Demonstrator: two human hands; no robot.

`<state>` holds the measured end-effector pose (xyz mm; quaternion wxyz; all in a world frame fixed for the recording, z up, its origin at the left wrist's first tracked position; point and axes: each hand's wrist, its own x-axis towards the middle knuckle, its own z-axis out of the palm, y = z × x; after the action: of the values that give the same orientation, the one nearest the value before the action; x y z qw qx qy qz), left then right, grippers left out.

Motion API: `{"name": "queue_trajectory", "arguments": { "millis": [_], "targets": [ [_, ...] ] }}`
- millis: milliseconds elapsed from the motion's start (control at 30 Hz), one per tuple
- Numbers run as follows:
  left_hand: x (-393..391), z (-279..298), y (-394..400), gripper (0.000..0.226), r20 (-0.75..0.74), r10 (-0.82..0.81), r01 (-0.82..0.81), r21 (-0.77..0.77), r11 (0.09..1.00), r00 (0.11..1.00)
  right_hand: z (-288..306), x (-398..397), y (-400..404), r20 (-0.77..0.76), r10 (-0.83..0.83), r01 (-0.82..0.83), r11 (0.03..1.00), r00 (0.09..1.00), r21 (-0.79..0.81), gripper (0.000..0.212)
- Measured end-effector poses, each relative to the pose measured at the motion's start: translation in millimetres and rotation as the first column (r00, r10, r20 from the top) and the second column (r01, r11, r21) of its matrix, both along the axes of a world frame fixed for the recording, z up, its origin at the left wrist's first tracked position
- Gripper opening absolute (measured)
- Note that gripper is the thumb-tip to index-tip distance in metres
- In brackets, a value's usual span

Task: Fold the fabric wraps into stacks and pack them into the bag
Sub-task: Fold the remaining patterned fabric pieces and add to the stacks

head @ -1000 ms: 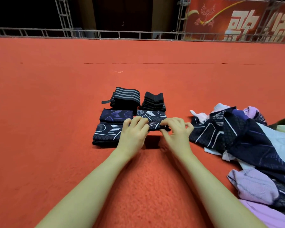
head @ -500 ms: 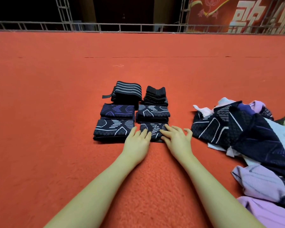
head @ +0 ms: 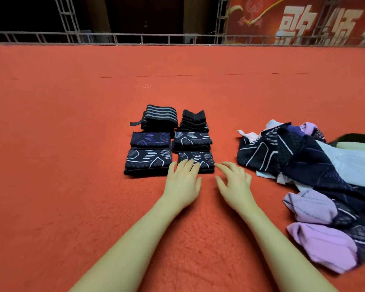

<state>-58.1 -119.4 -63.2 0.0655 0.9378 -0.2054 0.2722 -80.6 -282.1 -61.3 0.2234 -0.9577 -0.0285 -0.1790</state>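
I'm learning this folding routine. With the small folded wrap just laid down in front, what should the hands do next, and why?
Probably reach the right hand over to the loose pile for another wrap. The front wrap already lies folded flat in the grid, the left hand only rests straight fingers on it, and the right hand holds nothing.

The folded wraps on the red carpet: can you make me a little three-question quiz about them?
1. How many folded stacks sit in the grid, counting the striped stack?
2. True or false: the left hand rests its fingers on the nearest folded wrap.
3. The unfolded pile lies on which side of the right hand: A left, B right?

Key: 1. six; 2. true; 3. B
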Motion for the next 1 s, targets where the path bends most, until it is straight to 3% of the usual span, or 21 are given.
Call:
{"name": "queue_trajectory", "arguments": {
  "millis": [133, 233, 400, 567, 767, 867, 933, 1000],
  "targets": [
    [-24.8, 14.8, -13.0, 0.047, -0.089, -0.105, 0.099, -0.074, 0.992, 0.990, 9.7, -29.3, -9.2, 0.076, -0.027, 0.028, 1.000, 0.997, -0.010, 0.031],
    [-38.9, 18.7, -27.1, 0.048, -0.148, -0.188, 0.164, -0.161, 0.973, 0.971, 17.2, -50.7, -17.4, 0.157, -0.053, 0.062, 0.997, 0.986, -0.050, 0.043],
    [-65.5, 18.0, -63.8, 0.052, -0.228, -0.316, 0.258, -0.251, 0.933, 0.921, 28.4, -78.8, -52.6, 0.282, -0.142, 0.194, 0.967, 0.949, -0.164, 0.036],
    [-88.2, 13.8, -105.0, 0.045, -0.342, -0.391, 0.326, -0.232, 0.916, 0.855, 31.6, -109.9, -103.0, 0.165, -0.217, 0.256, 0.928, 0.962, -0.270, 0.043],
    [-114.5, -2.9, -142.1, 0.044, -0.407, -0.389, 0.311, -0.246, 0.918, 0.827, 27.2, -137.6, -136.3, -0.012, -0.169, 0.152, 0.915, 0.986, -0.373, 0.053],
    [-122.5, -12.7, -149.7, 0.030, -0.433, -0.415, 0.285, -0.334, 0.898, 0.801, 22.7, -135.0, -143.1, -0.092, -0.089, 0.046, 0.920, 0.992, -0.388, 0.034],
    [-125.2, -15.5, -151.8, 0.024, -0.423, -0.424, 0.258, -0.396, 0.881, 0.801, 16.1, -132.8, -143.2, -0.057, -0.045, 0.019, 0.920, 0.997, -0.391, 0.029],
    [-124.4, -15.0, -152.4, 0.019, -0.401, -0.399, 0.185, -0.475, 0.860, 0.824, 10.8, -132.8, -137.1, 0.073, -0.028, 0.051, 0.941, 0.997, -0.335, 0.035]
  ]
}}
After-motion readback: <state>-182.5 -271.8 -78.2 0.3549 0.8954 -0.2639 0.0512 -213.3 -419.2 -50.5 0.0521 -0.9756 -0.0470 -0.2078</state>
